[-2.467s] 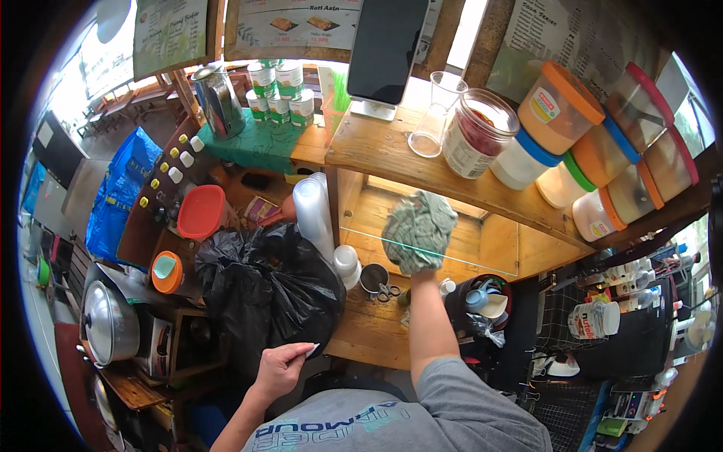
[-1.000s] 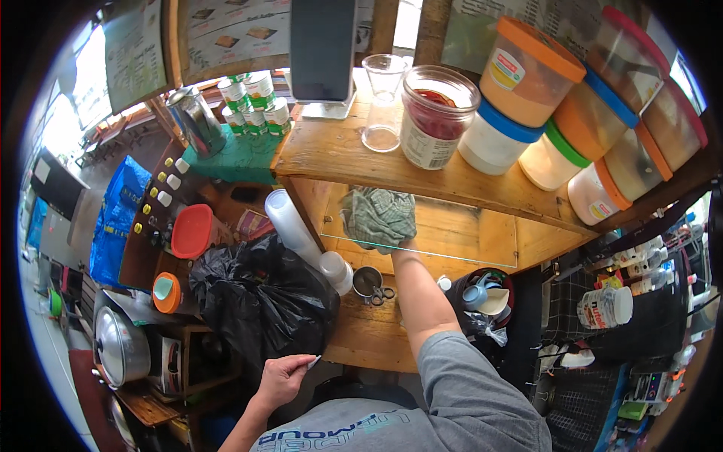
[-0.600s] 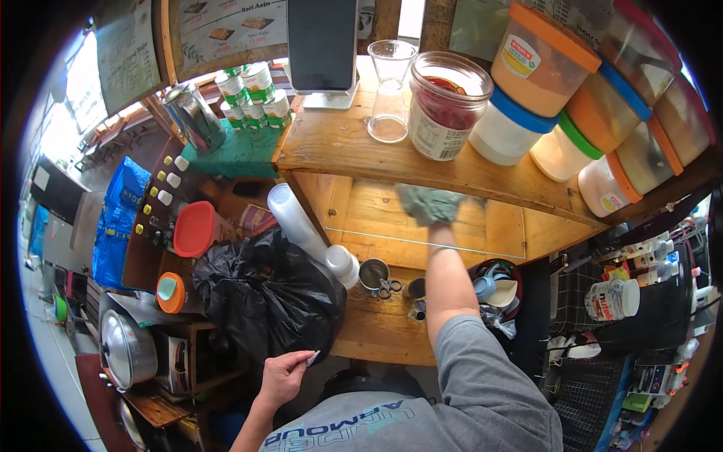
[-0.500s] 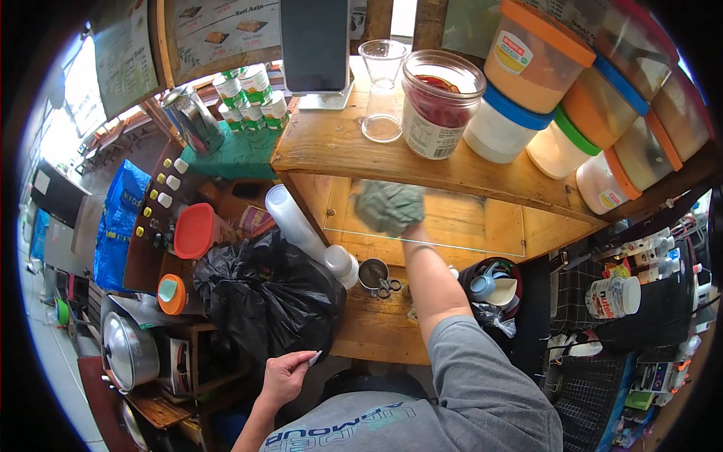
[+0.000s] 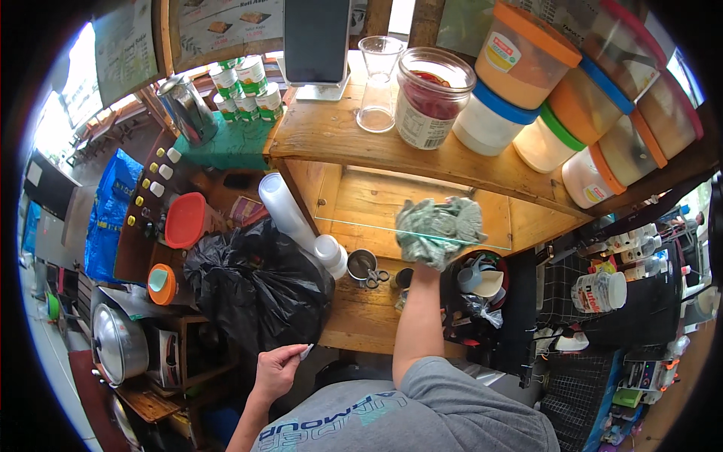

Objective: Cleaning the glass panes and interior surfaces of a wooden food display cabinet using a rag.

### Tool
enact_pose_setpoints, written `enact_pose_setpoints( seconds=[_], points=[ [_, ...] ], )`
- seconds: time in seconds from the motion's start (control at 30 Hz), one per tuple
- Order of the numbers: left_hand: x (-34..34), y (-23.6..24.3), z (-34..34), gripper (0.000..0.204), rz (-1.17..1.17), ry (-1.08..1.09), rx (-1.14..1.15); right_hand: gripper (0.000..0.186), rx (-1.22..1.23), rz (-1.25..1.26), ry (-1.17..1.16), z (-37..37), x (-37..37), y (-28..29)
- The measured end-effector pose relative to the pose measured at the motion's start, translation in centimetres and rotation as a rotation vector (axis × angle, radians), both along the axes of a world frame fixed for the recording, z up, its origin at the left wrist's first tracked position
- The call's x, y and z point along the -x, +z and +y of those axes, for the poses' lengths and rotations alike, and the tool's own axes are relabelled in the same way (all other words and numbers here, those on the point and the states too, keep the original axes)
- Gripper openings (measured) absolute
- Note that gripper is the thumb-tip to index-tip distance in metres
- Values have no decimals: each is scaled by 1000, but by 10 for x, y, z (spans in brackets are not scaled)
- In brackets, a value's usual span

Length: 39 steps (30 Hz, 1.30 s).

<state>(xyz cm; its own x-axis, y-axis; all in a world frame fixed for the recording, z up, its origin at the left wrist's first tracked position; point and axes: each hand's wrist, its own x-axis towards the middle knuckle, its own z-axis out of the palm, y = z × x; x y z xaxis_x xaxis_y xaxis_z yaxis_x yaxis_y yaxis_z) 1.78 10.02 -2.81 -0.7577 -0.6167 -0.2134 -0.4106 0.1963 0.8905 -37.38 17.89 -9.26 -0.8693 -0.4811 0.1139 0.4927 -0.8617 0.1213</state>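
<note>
A crumpled grey-green cloth (image 5: 440, 228) bunches over my right hand (image 5: 429, 264), which grips it at the front edge of the glass shelf (image 5: 354, 226) under the wooden counter. The fingers are mostly hidden by the cloth. Low and to the left, my left hand (image 5: 279, 371) pinches a small white scrap (image 5: 306, 351) between thumb and fingertips. Beside that hand bulges a black plastic bag (image 5: 260, 286). A metal cup (image 5: 361, 264) with scissors (image 5: 374, 279) stands on the lower wooden surface, left of my right forearm.
Along the upper counter (image 5: 324, 143) stand clear plastic cups (image 5: 376, 83), a jar with red contents (image 5: 433, 102) and stacked lidded tubs (image 5: 527, 56). Stacked white cups (image 5: 290, 215) lean by the bag. A dark bin of utensils (image 5: 482, 279) is right of my forearm.
My right hand has swept the cloth rightward and nearer to me, from the shelf's back left to its front edge. My left hand keeps its pinch, nearly still.
</note>
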Motion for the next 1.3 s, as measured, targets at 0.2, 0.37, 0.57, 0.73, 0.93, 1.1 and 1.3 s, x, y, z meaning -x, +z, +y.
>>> enact_pose_setpoints(
  seconds=[0.2,0.37,0.57,0.73,0.93,1.1,1.3],
  points=[
    [10,8,4,21,19,-19,36,48,68,-58,294,-76,-4,-12],
    [0,10,8,23,-3,13,13,46,37,-37,384,-130,-3,-31],
    [-19,16,18,23,25,83,-5,45,23,51,370,-104,44,-27],
    [-37,9,22,24,-29,126,-32,44,4,100,429,-109,43,-18],
    [-26,16,25,23,-30,95,-22,43,-48,144,525,-136,-1,-29],
    [-15,20,25,22,8,56,-9,42,-121,260,565,-88,-34,-21],
    [1,20,30,23,36,-13,5,41,-197,387,578,-18,-93,-6]
  ],
)
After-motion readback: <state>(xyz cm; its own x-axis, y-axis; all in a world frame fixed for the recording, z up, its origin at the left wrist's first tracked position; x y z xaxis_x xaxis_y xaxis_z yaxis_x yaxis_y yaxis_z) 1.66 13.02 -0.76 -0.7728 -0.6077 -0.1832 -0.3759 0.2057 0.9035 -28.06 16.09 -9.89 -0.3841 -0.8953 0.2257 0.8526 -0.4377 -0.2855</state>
